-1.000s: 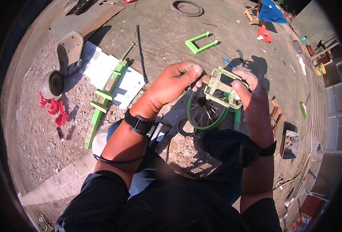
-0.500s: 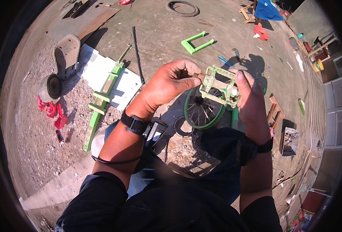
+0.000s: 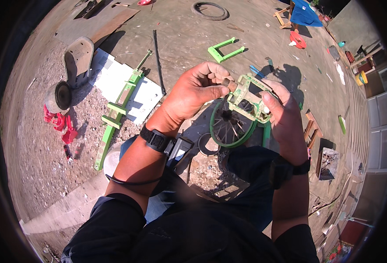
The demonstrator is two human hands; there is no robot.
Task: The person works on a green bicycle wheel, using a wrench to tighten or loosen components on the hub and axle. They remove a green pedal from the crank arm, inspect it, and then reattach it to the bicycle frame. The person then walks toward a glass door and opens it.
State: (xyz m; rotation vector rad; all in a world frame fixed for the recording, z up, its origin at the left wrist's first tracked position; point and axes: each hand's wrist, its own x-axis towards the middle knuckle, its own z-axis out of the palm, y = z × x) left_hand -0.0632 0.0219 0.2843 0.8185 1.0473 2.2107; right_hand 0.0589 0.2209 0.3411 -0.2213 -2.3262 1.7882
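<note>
In front of me, over the ground, is a bicycle pedal [image 3: 247, 97] with a toothed metal frame and worn green paint. My right hand [image 3: 283, 107] is closed around its right end, the thumb on the near side. My left hand [image 3: 197, 87] pinches a short brown stub [image 3: 231, 85] at the pedal's left end between thumb and fingers. This stub looks like the axle end; the fingers partly cover it. Just below the pedal stands a spoked wheel [image 3: 213, 125] with a green rim, partly hidden by the pedal.
To the left, a long green metal frame [image 3: 110, 125] lies across a white panel [image 3: 144, 105]. Ahead are a green U-shaped bracket [image 3: 219, 57], a blue-handled tool [image 3: 256, 71] and a tire [image 3: 210, 17]. A black ring [image 3: 208, 151] lies near my legs, red plastic pieces [image 3: 69, 133] at far left.
The pedal has tilted, its right end dropping slightly, and more of the brown stub shows. My right thumb has moved lower along the pedal. Both hands keep their hold.
</note>
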